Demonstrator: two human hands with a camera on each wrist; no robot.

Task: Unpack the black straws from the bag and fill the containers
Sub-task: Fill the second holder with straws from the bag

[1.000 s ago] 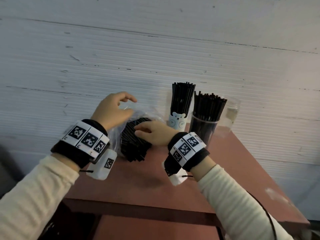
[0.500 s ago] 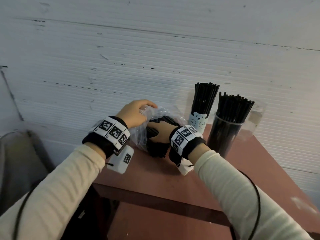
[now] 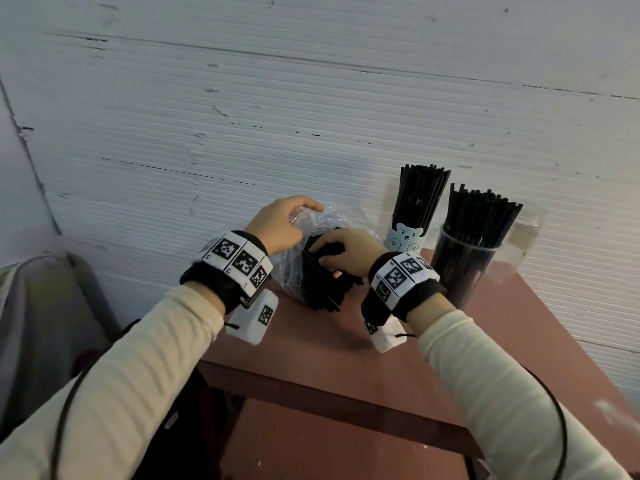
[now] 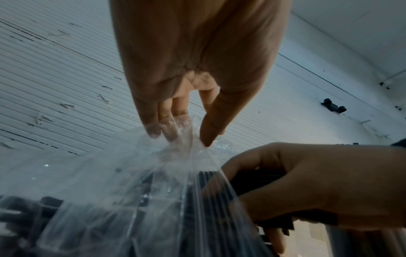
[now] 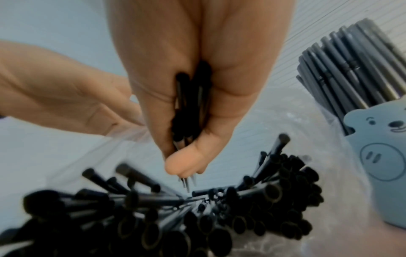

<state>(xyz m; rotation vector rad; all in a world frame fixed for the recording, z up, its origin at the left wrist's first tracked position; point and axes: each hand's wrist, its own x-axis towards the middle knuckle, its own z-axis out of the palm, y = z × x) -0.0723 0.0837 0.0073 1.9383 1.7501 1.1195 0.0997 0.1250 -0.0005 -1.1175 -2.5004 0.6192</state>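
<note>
A clear plastic bag point(image 3: 291, 268) of black straws point(image 3: 320, 289) lies on the reddish table point(image 3: 311, 355) by the wall. My left hand point(image 3: 282, 225) pinches the bag's upper edge point(image 4: 184, 146) and holds it up. My right hand point(image 3: 341, 251) reaches into the bag and grips a small bunch of straws point(image 5: 190, 107) between fingers and thumb. The loose straw ends point(image 5: 175, 217) lie below it. To the right stand a light blue bear cup point(image 3: 405, 237) and a clear cup point(image 3: 464, 268), both packed with upright black straws.
A clear glass jar point(image 3: 526, 237) stands behind the clear cup against the white ribbed wall point(image 3: 311, 116). A grey chair or bag point(image 3: 38, 323) sits left of the table. The table's front edge point(image 3: 329, 386) runs below my wrists.
My right hand has gone deeper into the bag and closed on a bunch of straws. The left hand keeps pinching the bag's edge. The head view has shifted left.
</note>
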